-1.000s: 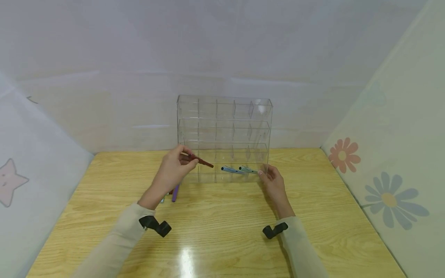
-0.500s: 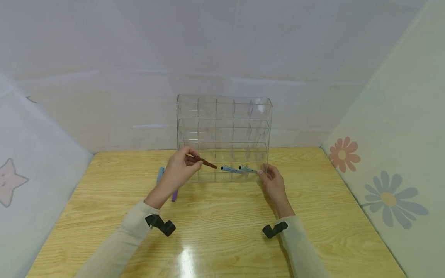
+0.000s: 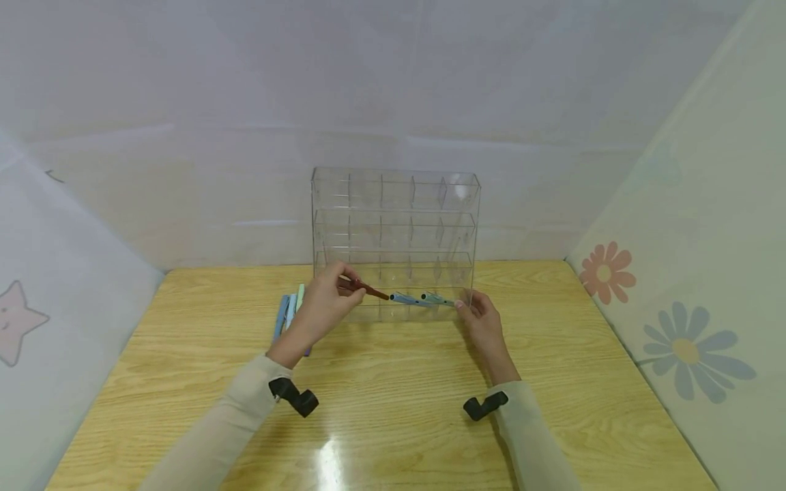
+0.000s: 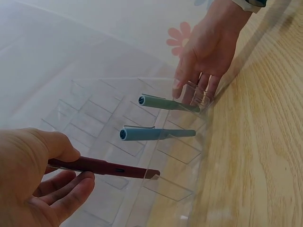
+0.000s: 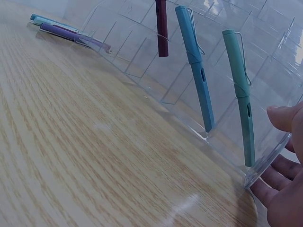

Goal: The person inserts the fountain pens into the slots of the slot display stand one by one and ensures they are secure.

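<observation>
Plainly, we see the left hand pinching a slim, dark red pen between thumb and fingers, its smooth barrel slanting down toward the bottom row of a clear plastic organizer. Its lower end reaches the row's front rim, beside the blue pen; we cannot tell exactly how deep it sits. Our right hand grips the organizer's lower right corner, thumb in front and fingers curled round behind the hard, glossy wall.

Thin dividers cut the organizer into boxy compartments. Near the right end of its bottom row, a matte blue pen and a soft green pen lean side by side, each with a bent wire clip and a small slot in the barrel. To our left, a purple pen and other loose pens lie on the table, whose yellowish, streaky wood grain carries a glossy highlight.
</observation>
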Action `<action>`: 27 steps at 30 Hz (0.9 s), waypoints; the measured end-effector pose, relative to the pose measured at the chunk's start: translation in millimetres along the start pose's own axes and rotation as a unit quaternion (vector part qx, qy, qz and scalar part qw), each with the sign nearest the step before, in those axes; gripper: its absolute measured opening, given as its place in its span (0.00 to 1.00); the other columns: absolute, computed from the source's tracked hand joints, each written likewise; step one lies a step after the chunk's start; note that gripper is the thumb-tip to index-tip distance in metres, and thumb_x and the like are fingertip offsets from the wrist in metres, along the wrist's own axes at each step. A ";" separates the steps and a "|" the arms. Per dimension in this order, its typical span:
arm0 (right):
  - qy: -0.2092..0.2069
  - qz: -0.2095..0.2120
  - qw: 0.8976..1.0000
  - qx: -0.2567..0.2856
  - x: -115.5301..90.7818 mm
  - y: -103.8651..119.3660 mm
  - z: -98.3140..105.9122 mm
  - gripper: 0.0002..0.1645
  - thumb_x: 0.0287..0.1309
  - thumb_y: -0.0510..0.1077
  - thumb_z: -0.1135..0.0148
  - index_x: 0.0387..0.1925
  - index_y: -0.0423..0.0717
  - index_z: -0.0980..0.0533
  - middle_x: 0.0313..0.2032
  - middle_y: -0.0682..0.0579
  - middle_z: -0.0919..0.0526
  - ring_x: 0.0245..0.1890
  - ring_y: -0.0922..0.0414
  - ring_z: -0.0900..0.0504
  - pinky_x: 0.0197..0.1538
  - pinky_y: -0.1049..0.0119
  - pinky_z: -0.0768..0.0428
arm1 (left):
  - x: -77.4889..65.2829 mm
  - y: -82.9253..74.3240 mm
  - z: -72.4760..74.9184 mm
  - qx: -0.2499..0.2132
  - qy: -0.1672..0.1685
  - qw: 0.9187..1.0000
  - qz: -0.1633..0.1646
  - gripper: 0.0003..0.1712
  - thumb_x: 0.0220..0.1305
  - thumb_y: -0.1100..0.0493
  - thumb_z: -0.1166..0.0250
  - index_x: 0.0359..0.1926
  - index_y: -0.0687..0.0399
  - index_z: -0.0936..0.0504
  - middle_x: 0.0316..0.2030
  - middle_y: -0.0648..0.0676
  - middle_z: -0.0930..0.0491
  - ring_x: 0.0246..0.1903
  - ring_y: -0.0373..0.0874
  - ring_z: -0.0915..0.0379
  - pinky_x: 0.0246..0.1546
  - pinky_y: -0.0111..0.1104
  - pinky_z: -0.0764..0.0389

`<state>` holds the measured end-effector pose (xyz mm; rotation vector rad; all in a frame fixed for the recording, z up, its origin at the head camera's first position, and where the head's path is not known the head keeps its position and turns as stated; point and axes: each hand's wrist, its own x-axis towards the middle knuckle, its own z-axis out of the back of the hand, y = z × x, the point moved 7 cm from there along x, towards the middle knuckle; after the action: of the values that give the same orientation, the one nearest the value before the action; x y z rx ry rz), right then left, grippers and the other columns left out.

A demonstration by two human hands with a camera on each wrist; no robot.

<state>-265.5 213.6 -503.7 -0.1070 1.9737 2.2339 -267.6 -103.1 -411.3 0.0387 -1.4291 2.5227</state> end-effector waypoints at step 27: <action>-0.009 0.015 1.000 -0.009 17.0 -27.2 4.1 0.36 0.79 0.49 0.39 0.78 0.40 0.38 0.78 0.38 0.34 0.81 0.40 0.36 0.81 0.45 0.33 | 5.8 13.0 -27.8 0.058 0.005 0.998 -0.006 0.11 0.71 0.61 0.29 0.49 0.53 0.21 0.49 0.56 0.17 0.46 0.52 0.12 0.41 0.39 0.11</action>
<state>-277.5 222.1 -532.5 -0.0577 1.9592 2.2633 -273.4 -84.7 -435.9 0.0544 -1.2720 2.5897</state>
